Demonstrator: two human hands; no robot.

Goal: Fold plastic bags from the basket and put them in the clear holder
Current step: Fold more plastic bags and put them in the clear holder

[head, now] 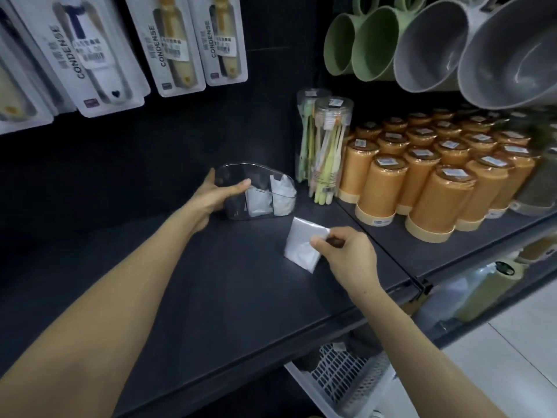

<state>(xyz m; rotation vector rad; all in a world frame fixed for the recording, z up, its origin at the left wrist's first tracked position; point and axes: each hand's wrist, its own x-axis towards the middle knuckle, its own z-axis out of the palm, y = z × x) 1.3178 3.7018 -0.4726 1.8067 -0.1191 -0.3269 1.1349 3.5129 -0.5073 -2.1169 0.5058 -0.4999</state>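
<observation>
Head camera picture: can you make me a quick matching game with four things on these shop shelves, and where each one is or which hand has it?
Things:
1. clear holder
2. folded bag
3. white basket
4. orange canisters

Places:
A. standing in rows at the right end of the dark shelf
B. pinched by the right hand
C. below the shelf's front edge
D. held by the left hand

Pairs: 1-D, 2-B, 3-C, 4-A
</observation>
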